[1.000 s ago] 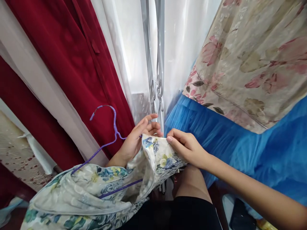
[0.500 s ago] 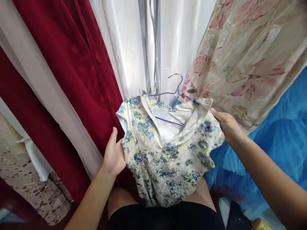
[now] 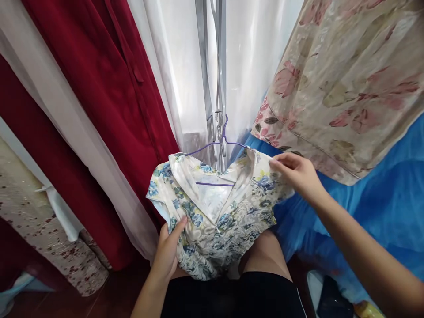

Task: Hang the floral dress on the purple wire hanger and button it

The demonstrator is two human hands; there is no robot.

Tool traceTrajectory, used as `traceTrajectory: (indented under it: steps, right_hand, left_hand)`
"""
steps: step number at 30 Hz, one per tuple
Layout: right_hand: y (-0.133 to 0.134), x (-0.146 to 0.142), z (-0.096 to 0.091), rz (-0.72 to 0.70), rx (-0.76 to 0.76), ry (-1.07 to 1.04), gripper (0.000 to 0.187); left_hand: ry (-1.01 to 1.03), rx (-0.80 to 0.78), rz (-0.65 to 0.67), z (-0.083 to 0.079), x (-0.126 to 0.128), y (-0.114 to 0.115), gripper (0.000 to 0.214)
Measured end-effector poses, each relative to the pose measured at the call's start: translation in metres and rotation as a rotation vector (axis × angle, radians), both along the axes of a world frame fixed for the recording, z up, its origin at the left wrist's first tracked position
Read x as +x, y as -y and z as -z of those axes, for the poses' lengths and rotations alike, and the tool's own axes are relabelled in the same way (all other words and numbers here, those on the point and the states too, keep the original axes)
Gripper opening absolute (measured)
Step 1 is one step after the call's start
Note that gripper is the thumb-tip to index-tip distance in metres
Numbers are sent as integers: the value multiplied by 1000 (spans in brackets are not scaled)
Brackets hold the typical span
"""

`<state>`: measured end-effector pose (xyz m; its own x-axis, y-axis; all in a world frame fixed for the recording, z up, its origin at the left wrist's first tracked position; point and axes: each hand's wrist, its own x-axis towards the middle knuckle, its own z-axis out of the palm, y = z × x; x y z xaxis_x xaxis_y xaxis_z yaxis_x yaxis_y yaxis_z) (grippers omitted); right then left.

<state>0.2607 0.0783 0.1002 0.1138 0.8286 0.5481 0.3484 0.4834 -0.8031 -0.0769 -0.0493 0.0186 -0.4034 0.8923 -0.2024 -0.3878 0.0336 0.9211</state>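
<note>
A cream blouse with blue and yellow flowers (image 3: 215,212) hangs in front of me on a purple wire hanger (image 3: 222,138). The hanger's hook points up against a grey metal window bar (image 3: 220,88). My left hand (image 3: 168,254) grips the blouse's lower left side, thumb on top of the cloth. My right hand (image 3: 294,172) pinches the blouse's right shoulder by the collar. My knees in black shorts (image 3: 232,296) are below the blouse.
A dark red garment (image 3: 99,88) hangs on the left beside a white sheer curtain (image 3: 172,66). A beige fabric with pink flowers (image 3: 347,88) and a blue tulle garment (image 3: 364,198) fill the right. A speckled cloth (image 3: 33,221) lies low on the left.
The blouse was lying across my lap with the hanger being fitted inside; it is now spread upright on the hanger. My left hand moved lower on its side, my right to its shoulder.
</note>
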Motion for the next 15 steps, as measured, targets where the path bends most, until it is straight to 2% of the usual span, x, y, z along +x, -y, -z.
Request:
traceTrajectory:
  steps: [2, 3, 4, 5, 7, 9, 11, 15]
  right_hand:
    - [12, -9, 14, 288, 289, 101, 26]
    - [19, -17, 22, 348, 361, 116, 22]
    - [28, -27, 29, 324, 373, 127, 17]
    - [37, -38, 37, 216, 314, 160, 17]
    - [53, -63, 54, -134, 53, 349, 27]
    - [65, -85, 72, -370, -177, 560, 29]
    - [72, -101, 86, -412, -260, 623, 29]
    - [76, -106, 99, -414, -221, 551, 30]
  left_hand:
    - [27, 32, 5, 17, 6, 5, 52]
    - [28, 48, 4, 23, 9, 7, 54]
    - [21, 66, -1, 29, 11, 9, 56]
    - [7, 81, -6, 33, 14, 11, 58]
    - [-26, 105, -5, 38, 19, 14, 61]
    - [-55, 125, 22, 38, 22, 18, 63]
    - [-82, 134, 44, 36, 25, 22, 64]
    - [-137, 120, 4, 31, 30, 26, 66]
